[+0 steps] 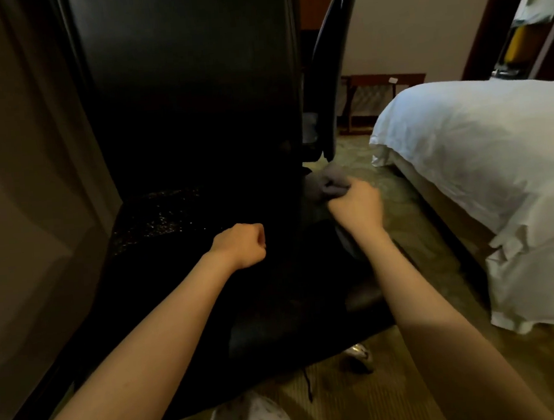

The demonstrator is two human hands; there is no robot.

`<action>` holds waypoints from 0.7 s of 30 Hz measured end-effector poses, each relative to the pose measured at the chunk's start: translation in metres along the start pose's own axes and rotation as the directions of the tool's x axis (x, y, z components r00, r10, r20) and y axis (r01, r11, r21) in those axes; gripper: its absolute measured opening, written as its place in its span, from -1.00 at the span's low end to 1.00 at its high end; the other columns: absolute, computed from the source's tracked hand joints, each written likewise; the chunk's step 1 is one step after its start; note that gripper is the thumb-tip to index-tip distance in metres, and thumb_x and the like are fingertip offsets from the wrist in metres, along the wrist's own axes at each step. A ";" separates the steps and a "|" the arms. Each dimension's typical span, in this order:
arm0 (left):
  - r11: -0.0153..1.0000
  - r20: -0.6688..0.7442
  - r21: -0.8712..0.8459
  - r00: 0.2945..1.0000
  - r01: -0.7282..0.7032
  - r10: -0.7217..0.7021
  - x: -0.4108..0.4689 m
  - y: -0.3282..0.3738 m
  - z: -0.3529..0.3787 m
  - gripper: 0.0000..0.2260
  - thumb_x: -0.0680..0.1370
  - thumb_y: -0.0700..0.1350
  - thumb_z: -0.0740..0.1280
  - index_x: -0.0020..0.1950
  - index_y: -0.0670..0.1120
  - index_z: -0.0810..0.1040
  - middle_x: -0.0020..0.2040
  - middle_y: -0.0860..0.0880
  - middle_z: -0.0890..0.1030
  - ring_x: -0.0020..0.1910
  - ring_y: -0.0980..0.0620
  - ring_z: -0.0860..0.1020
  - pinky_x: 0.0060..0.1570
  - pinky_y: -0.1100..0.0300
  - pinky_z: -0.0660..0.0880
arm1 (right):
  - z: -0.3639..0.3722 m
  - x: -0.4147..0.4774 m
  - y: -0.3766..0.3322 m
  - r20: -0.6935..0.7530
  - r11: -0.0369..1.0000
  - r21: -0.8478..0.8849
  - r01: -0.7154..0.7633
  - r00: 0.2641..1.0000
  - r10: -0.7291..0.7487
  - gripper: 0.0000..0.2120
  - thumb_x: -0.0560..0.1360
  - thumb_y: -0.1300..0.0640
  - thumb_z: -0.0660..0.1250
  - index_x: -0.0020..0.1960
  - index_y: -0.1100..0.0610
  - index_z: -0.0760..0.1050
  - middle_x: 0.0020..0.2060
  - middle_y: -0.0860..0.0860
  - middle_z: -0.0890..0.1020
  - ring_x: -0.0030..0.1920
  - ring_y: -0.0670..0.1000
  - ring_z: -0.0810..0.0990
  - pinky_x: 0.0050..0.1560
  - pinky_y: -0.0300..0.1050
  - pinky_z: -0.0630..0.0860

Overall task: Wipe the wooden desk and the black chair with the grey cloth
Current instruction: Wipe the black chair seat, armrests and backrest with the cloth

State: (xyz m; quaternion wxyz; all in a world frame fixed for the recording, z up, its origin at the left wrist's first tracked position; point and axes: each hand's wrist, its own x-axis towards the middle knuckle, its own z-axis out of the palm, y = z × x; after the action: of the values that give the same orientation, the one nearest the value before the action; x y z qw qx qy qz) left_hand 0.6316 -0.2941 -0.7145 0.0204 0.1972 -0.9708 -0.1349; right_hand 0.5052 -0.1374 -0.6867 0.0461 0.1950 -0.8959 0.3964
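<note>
Forearms [147, 352] nearest, I noted the left grip [242, 245] fisted and empty over the black chair [186, 84] seat and the right grip [356, 208] bunching the grey cloth [329, 180] at the seat's right rear edge, and I judged the cloth soft, light and best held wadded.

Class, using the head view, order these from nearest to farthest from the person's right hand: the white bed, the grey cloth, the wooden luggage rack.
1. grey cloth: gripped in the right hand, beside the black chair.
2. white bed: off to the hand's right.
3. wooden luggage rack: against the far wall, beyond the bed's corner.
</note>
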 end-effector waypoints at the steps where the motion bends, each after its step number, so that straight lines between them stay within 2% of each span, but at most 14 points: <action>1: 1.000 0.000 -0.015 1.000 0.021 -0.021 -0.001 -0.006 -0.001 -0.95 0.51 -0.13 0.23 -0.05 -0.01 0.43 -0.07 -0.02 0.50 -0.14 -0.01 0.46 -0.21 0.16 0.35 | 0.010 -0.008 -0.005 0.084 0.998 -0.004 0.064 0.994 -0.064 -0.76 0.44 0.12 0.32 0.10 0.07 0.55 -0.05 0.12 0.60 0.05 0.21 0.57 -0.10 -0.12 0.43; 3: 0.998 -0.008 -0.022 0.999 0.051 -0.051 -0.001 -0.015 0.000 -0.89 0.51 -0.12 0.23 0.02 -0.03 0.47 -0.02 -0.04 0.52 -0.05 -0.07 0.51 -0.18 0.16 0.36 | 0.028 -0.023 -0.008 0.238 0.977 -0.075 0.197 0.955 -0.175 -0.77 0.45 0.09 0.33 0.10 0.06 0.55 0.02 0.12 0.57 0.06 0.18 0.56 -0.07 -0.13 0.40; 5: 0.998 -0.029 -0.022 0.998 0.063 -0.063 0.000 -0.025 0.000 -0.85 0.52 -0.11 0.23 0.07 -0.05 0.49 0.01 -0.05 0.54 -0.03 -0.07 0.52 -0.19 0.17 0.36 | 0.039 -0.024 -0.009 0.341 0.946 -0.124 0.299 0.908 -0.242 -0.78 0.48 0.14 0.29 0.12 0.10 0.54 0.01 0.10 0.58 0.05 0.16 0.55 -0.08 -0.11 0.41; 8: 0.995 -0.020 -0.076 0.998 0.058 -0.060 -0.005 -0.047 -0.007 -0.87 0.54 -0.10 0.22 0.05 -0.04 0.49 -0.06 -0.02 0.53 -0.11 -0.01 0.51 -0.20 0.15 0.41 | 0.045 -0.002 -0.013 0.394 0.960 -0.107 0.260 0.897 -0.199 -0.77 0.51 0.18 0.28 0.15 0.16 0.51 -0.08 0.10 0.58 0.02 0.16 0.54 -0.13 -0.12 0.39; 11: 0.988 -0.011 -0.149 0.999 0.034 -0.036 -0.015 -0.078 -0.010 -0.95 0.56 -0.07 0.23 -0.06 0.01 0.47 -0.12 0.02 0.52 -0.11 0.00 0.52 -0.18 0.14 0.43 | 0.066 0.030 -0.020 0.403 0.960 -0.142 0.242 0.900 -0.167 -0.82 0.52 0.19 0.27 0.10 0.21 0.52 -0.18 0.08 0.53 -0.06 0.15 0.53 -0.07 -0.06 0.45; 13: 0.979 -0.027 -0.200 0.998 0.042 -0.048 -0.023 -0.098 -0.016 -0.94 0.56 -0.06 0.25 -0.10 0.03 0.49 -0.14 0.04 0.52 -0.11 0.00 0.53 -0.15 0.13 0.44 | 0.087 0.048 -0.034 0.381 0.971 -0.123 0.207 0.913 -0.147 -0.81 0.52 0.17 0.30 0.09 0.23 0.51 -0.16 0.10 0.51 -0.03 0.19 0.54 -0.01 0.02 0.48; 17: 0.972 -0.067 -0.206 0.989 0.117 -0.134 -0.030 -0.130 -0.041 -0.89 0.56 -0.05 0.25 -0.05 0.01 0.57 -0.06 -0.01 0.60 -0.04 -0.03 0.56 -0.08 0.09 0.48 | 0.126 0.058 -0.070 0.392 0.992 -0.006 0.125 0.913 -0.112 -0.82 0.54 0.13 0.31 0.02 0.25 0.45 -0.14 0.14 0.48 0.02 0.22 0.52 0.00 0.07 0.45; 19: 0.959 -0.107 -0.224 0.973 0.176 -0.203 -0.033 -0.143 -0.050 -0.90 0.57 -0.04 0.25 -0.06 0.05 0.56 -0.05 0.01 0.60 -0.04 -0.01 0.56 -0.07 0.10 0.48 | 0.149 0.050 -0.091 0.386 0.987 -0.003 0.162 0.911 -0.148 -0.82 0.56 0.13 0.29 0.02 0.27 0.47 -0.19 0.16 0.47 -0.11 0.19 0.50 -0.08 0.04 0.43; 21: 0.934 -0.159 -0.250 0.941 0.255 -0.300 -0.037 -0.156 -0.054 -0.91 0.55 -0.04 0.27 -0.13 0.08 0.54 -0.08 0.02 0.60 -0.05 0.00 0.56 -0.07 0.12 0.49 | 0.170 0.036 -0.111 0.367 0.977 -0.049 0.206 0.914 -0.174 -0.85 0.56 0.12 0.28 -0.05 0.22 0.43 -0.32 0.10 0.40 -0.30 0.09 0.39 -0.19 -0.03 0.37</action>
State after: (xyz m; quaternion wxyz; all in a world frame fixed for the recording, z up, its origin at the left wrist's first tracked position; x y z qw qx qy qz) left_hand 0.7291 -0.4313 -0.7045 0.1182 0.3414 -0.9046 -0.2260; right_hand 0.5276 -0.3403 -0.7174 -0.0722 0.3483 -0.8822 0.3086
